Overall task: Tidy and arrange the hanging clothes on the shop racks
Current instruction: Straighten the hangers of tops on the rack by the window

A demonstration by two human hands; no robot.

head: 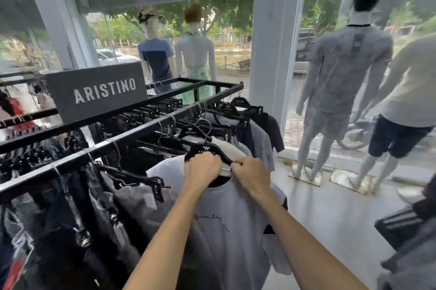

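At the far left, dark trousers (106, 207) on clip hangers crowd unevenly under the black rack (141, 130), which carries a grey brand sign (96, 91). That stretch looks untidied. In the middle, the left hand (203, 168) curls around the neck of a black hanger (205, 149) bearing a pale grey T-shirt (231, 214), held just in front of the rail. The right hand (250, 174) pinches the hanger's shoulder at the collar. I judge this shirt is being straightened; whether its hook sits on the rail is unclear. Further right, other shirts (259, 134) hang at the rack's end, and mannequins (339, 77) face the window.
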